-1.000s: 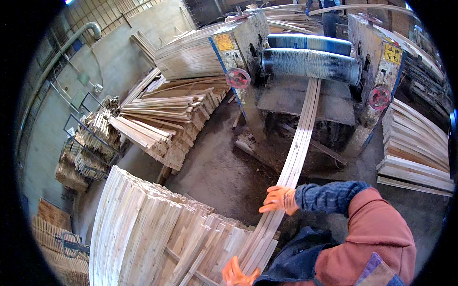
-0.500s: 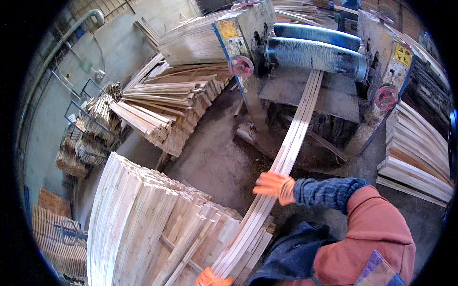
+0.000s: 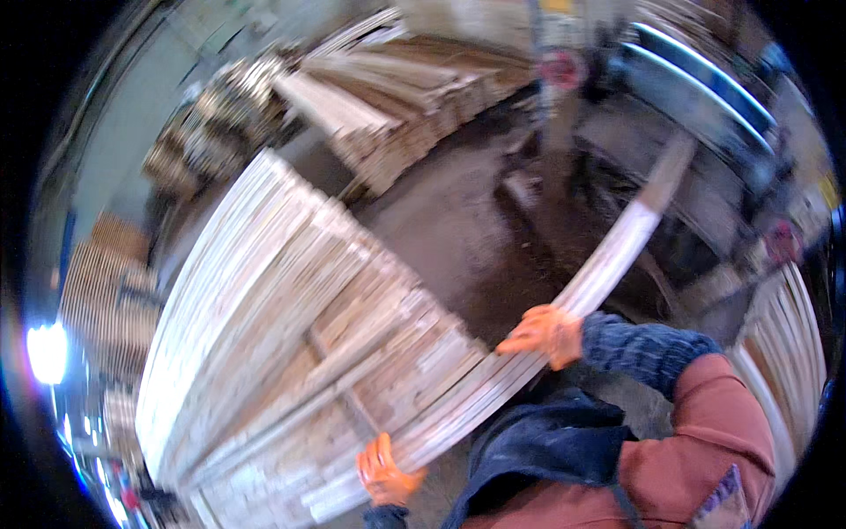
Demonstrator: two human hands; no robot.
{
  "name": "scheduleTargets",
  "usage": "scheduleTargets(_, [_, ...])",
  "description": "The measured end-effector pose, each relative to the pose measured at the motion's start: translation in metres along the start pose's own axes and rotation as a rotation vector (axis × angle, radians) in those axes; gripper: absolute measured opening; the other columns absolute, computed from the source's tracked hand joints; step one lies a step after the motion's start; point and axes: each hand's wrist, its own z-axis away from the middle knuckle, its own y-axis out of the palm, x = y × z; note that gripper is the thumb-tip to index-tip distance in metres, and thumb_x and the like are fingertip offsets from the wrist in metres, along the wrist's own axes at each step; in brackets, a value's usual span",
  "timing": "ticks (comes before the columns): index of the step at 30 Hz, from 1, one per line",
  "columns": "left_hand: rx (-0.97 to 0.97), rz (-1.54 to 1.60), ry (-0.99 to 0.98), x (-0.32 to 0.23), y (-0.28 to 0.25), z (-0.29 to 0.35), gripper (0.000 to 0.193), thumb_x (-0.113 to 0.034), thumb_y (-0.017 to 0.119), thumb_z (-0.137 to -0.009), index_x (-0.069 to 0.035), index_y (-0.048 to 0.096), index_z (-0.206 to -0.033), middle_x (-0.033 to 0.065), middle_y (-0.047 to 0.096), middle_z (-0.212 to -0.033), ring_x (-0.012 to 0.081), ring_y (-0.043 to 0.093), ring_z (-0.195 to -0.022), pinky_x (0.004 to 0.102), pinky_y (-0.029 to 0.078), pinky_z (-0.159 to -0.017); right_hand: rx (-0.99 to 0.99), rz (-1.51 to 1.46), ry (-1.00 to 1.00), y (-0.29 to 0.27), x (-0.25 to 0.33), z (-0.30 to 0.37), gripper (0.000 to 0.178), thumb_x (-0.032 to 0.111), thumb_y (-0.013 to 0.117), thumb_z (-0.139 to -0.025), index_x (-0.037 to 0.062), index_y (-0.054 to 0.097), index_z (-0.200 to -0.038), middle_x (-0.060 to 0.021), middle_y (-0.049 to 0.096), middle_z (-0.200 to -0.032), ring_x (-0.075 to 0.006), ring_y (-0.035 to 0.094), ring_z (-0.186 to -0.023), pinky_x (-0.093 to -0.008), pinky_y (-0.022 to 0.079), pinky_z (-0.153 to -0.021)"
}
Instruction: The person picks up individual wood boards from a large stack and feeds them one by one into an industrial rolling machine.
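Observation:
A long bundle of pale wooden strips (image 3: 608, 260) slants from the roller machine (image 3: 696, 88) down towards the lower left, over the edge of a stack. My right hand (image 3: 545, 335), in an orange glove, lies across the middle of the bundle, fingers closed over it. Lower left, my gloved left hand (image 3: 388, 473) grips the strips near their close end. Motion blurs the picture, and the strips look darker and browner near the rollers. Whether they still reach between the rollers, I cannot tell.
A large stack of pale boards (image 3: 264, 326) fills the left foreground. Behind it lies another pile of strips (image 3: 397, 97), with bundled wood (image 3: 211, 123) by the wall. More boards (image 3: 789, 353) stand at the right. A red handwheel (image 3: 561, 69) sits on the machine's left post.
The view has swung to the left, so the machine now appears farther right. My left hand shows more fully, higher in the picture. Both hands remain on the strips.

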Motion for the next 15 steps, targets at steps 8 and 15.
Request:
scheduleTargets(8, [0.206,-0.021,-0.191,0.060,0.002,0.030,0.093,-0.041,0.089,-0.062,-0.010,0.053,-0.143,0.0166,0.061,-0.135,0.0358,0.053,-0.133,0.0539,0.029,-0.121,0.044,-0.115,0.313,-0.034,-0.026,0.026,0.083,0.019,0.083,-0.072,0.0165,0.051,-0.149,-0.0121,0.065,-0.137,-0.0312,0.060,-0.129,-0.0473,0.040,-0.118])
scheduleTargets(15, [0.241,0.101,-0.102,-0.019,0.017,-0.017,0.090,-0.032,0.085,-0.068,-0.012,0.050,-0.148,0.0147,0.063,-0.133,0.0339,0.056,-0.131,0.0514,0.028,-0.123,-0.305,-0.581,0.004,-0.054,0.018,-0.100,0.053,0.018,0.073,-0.086,0.0093,0.062,-0.137,-0.0169,0.076,-0.118,-0.0304,0.073,-0.111,-0.0423,0.058,-0.099])
